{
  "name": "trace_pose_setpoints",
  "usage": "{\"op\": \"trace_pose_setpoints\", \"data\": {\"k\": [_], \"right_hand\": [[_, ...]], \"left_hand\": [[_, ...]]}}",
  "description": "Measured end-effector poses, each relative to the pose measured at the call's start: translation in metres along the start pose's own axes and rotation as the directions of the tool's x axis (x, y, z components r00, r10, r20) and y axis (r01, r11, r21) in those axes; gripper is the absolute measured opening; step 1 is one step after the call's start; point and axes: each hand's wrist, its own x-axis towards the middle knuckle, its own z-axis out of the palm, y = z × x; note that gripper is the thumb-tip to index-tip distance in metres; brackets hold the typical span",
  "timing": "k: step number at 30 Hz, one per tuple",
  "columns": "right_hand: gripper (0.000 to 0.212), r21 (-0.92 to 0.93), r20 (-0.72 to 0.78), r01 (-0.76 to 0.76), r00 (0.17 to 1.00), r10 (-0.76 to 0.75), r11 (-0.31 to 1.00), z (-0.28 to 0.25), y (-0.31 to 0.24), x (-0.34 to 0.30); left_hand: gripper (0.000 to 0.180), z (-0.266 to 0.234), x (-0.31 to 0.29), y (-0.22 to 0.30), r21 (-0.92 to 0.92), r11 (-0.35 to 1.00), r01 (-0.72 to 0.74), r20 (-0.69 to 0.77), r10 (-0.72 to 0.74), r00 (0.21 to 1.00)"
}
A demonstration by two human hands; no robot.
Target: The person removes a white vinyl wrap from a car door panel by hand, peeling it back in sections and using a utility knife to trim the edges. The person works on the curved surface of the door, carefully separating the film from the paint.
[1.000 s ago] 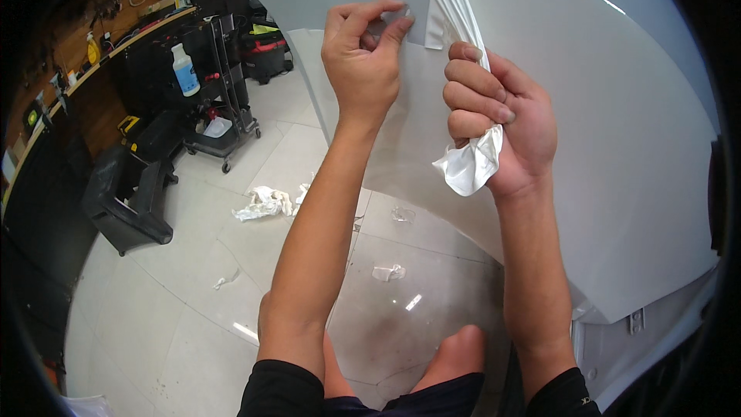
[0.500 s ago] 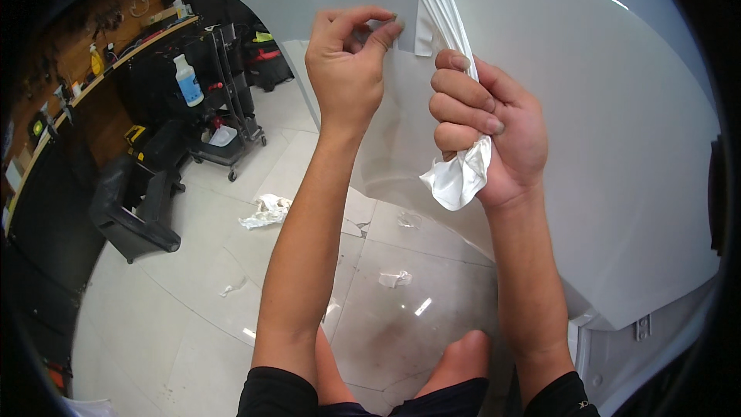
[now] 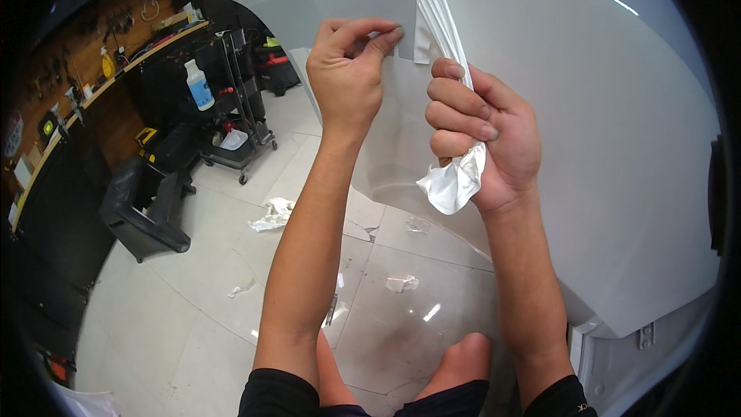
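1. The right hand (image 3: 498, 127), right of centre, is closed in a fist around a gathered strip of white film (image 3: 441, 19).
2. That film runs from the top centre of the frame down into the fist in tight lengthwise folds; its crumpled end hangs out below the little finger.
3. The left hand (image 3: 347, 81), upper centre, has its thumb and index fingertips drawn close together and the other fingers curled; I cannot tell whether something thin sits between them.
4. Behind both hands, a smooth pale panel (image 3: 602, 154) fills the upper and right parts of the frame.
5. Crumpled white material (image 3: 273, 215) lies on the tiled floor (image 3: 201, 347), left of centre, beside the left forearm; a small pale scrap (image 3: 403, 284) lies at lower centre.
6. In the upper left are a white-and-blue bottle (image 3: 199, 86) and a black wheeled cart (image 3: 245, 112), with a black stool (image 3: 143, 212) below them.
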Motion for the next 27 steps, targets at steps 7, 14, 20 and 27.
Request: {"op": "trace_pose_setpoints", "data": {"k": [7,14,20,27], "right_hand": [[0.018,-0.013,0.012,0.006,1.0,-0.006,1.0,-0.004,-0.001,0.001],[0.018,-0.019,0.001,0.011,1.0,-0.011,1.0,-0.002,0.0,0.0],[0.018,-0.025,-0.025,0.0,1.0,-0.001,1.0,-0.001,0.0,0.001],[0.017,-0.058,-0.042,0.003,0.999,-0.005,0.998,0.0,-0.003,-0.002]], "left_hand": [[0.014,0.001,-0.002,-0.007,0.006,0.995,-0.101,-0.016,0.101,0.995],[0.012,0.0,-0.001,-0.008,0.035,0.995,-0.094,-0.002,0.094,0.996],[0.012,-0.002,0.002,-0.006,0.005,0.999,-0.043,0.022,0.043,0.999],[0.019,-0.01,0.006,0.009,0.034,0.997,0.067,0.077,-0.069,0.995]]}}
